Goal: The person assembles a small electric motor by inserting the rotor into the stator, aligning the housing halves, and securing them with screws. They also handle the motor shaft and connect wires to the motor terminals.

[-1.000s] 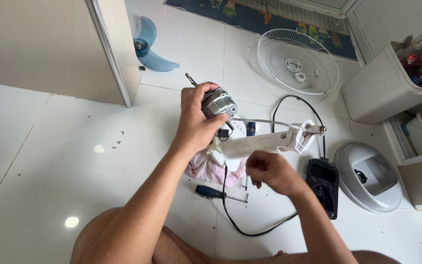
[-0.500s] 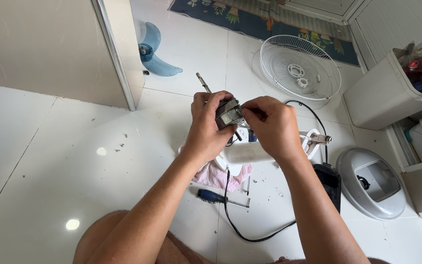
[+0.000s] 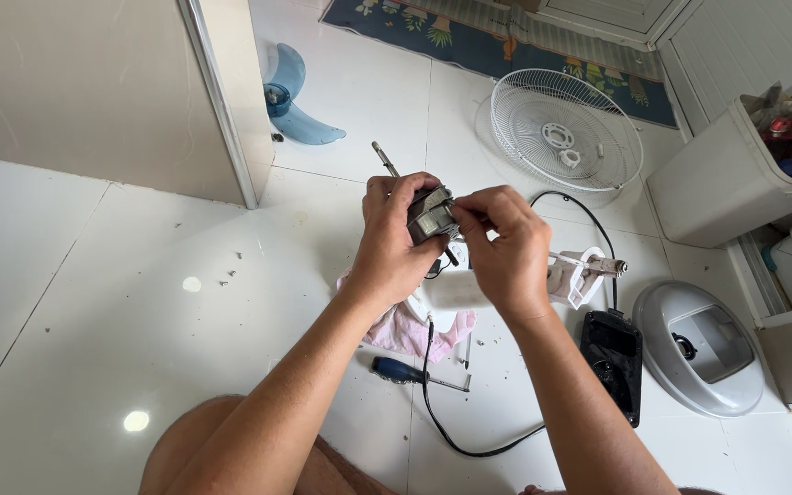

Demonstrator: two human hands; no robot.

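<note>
Two hands meet over the white tiled floor (image 3: 93,302) in the head view, both closed on one small fan motor (image 3: 430,216) held up in the air near the middle of the frame. The left hand (image 3: 394,240) wraps the motor from the left side, fingers curled over its top. The right hand (image 3: 504,243) pinches the motor's right edge with its fingertips. The motor is a stubby grey metal block with a shiny band; a thin metal shaft (image 3: 384,158) sticks out up and to the left beyond the left hand. A black cable (image 3: 433,403) hangs from below the hands and loops across the floor.

Under the hands lie a pink cloth (image 3: 405,332) and a white plastic fan housing (image 3: 579,275). A blue-handled screwdriver (image 3: 396,370) lies on the floor just beside the cloth. To the right sit a black switch box (image 3: 612,363) and a grey base cover (image 3: 700,348). Toward the far edge of the floor rest a white wire fan guard (image 3: 565,130) and a blue fan blade (image 3: 291,99).
</note>
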